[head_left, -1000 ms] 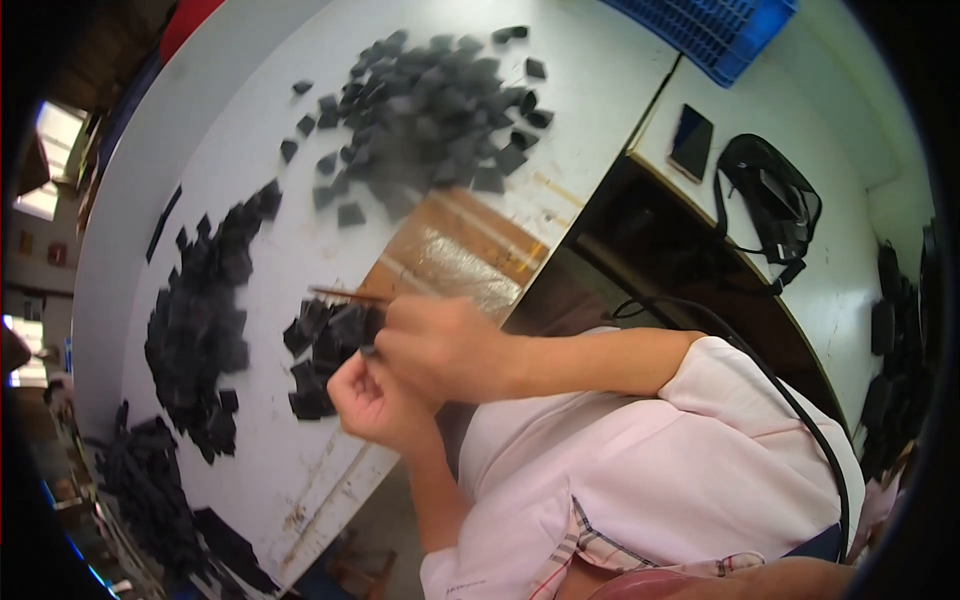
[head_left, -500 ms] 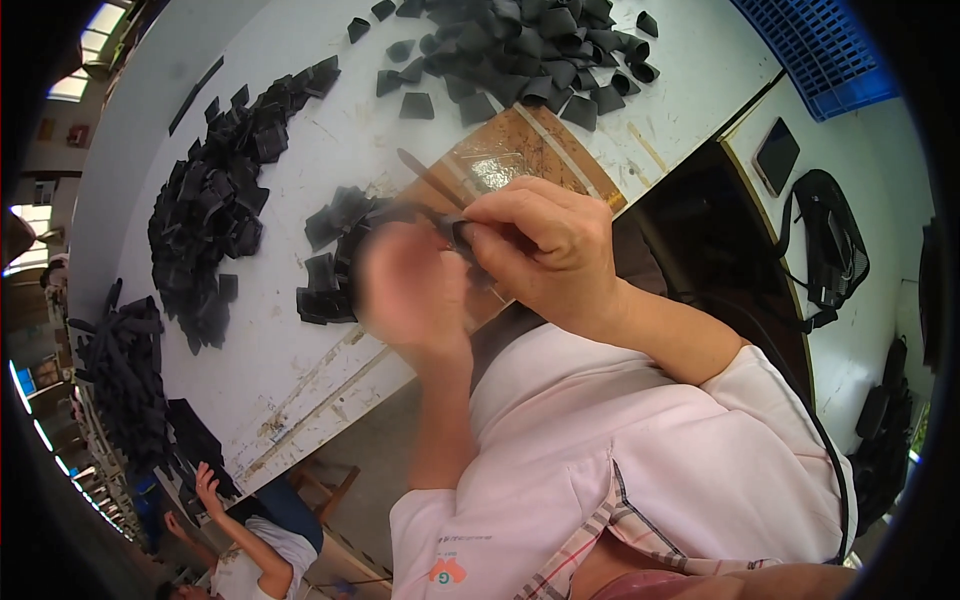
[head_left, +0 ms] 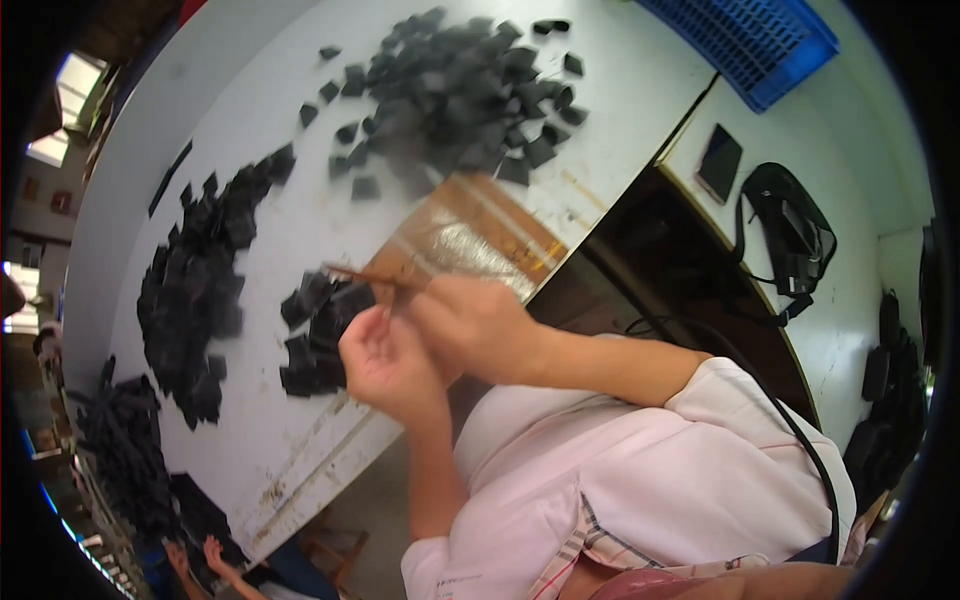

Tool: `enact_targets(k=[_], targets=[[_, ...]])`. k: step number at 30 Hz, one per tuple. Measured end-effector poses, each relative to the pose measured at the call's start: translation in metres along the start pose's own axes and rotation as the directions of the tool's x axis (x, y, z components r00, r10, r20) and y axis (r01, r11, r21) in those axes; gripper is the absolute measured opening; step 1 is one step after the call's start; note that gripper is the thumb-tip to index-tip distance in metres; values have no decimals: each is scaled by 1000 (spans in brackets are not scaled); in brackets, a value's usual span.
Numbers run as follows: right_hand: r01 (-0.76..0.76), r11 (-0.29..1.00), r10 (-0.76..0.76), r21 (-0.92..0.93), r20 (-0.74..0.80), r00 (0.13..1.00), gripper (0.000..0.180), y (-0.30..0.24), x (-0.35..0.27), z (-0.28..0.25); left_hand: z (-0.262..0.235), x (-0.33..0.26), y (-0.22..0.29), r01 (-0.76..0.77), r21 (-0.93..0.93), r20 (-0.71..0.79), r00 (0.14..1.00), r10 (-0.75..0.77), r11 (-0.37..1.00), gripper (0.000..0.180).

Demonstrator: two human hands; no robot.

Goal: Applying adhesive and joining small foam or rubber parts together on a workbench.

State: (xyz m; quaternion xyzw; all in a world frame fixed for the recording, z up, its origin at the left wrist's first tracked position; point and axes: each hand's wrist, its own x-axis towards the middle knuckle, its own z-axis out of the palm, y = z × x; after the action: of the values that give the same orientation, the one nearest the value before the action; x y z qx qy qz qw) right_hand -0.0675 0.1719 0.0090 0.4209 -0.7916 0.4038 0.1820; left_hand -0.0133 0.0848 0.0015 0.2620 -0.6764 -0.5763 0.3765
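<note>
My right hand (head_left: 475, 325) is closed round a thin brown stick (head_left: 352, 273), whose flat-looking end juts out to the left past the fingers. My left hand (head_left: 388, 368) is right beside it, fingers curled in and almost touching the right hand; whatever they pinch is hidden. Partly behind the left hand lies a small pile of black fabric-like pieces (head_left: 312, 365). Beyond both hands, a brown board (head_left: 475, 235) with shiny clear tape and pale stripes rests at the table edge.
A large heap of folded black pieces (head_left: 450, 90) covers the far table (head_left: 260, 340), with a long row of flat black pieces (head_left: 190, 310) at left. At right are a blue crate (head_left: 755, 50), a phone (head_left: 720, 160) and a black bag (head_left: 790, 235). Another person's hands (head_left: 213, 553) show lower left.
The stick has swung from pointing up and away to pointing left. A black piece seen between my hands before is out of sight. The view has shifted, so the table sits lower.
</note>
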Motion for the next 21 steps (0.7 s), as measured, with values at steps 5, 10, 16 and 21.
enact_targets(k=[5, 10, 16, 21], targets=[[-148, 985, 151, 87, -34, 988, 7, 2, 0, 8, -30, 13, 5, 581, -539, 452, 811, -372, 610, 20], [-562, 485, 399, 670, 402, 824, 8, 8, 12, -19, -35, 14, 21, 680, -476, 629, 706, -324, 558, 16], [-670, -608, 77, 425, 872, 484, 13, 9, 15, -10, -15, 0, 17, 91, -89, 94, 992, -83, 992, 7], [-820, -302, 214, 487, 873, 439, 21, 16, 19, -24, -24, 16, 22, 674, -601, 515, 737, -437, 430, 15]])
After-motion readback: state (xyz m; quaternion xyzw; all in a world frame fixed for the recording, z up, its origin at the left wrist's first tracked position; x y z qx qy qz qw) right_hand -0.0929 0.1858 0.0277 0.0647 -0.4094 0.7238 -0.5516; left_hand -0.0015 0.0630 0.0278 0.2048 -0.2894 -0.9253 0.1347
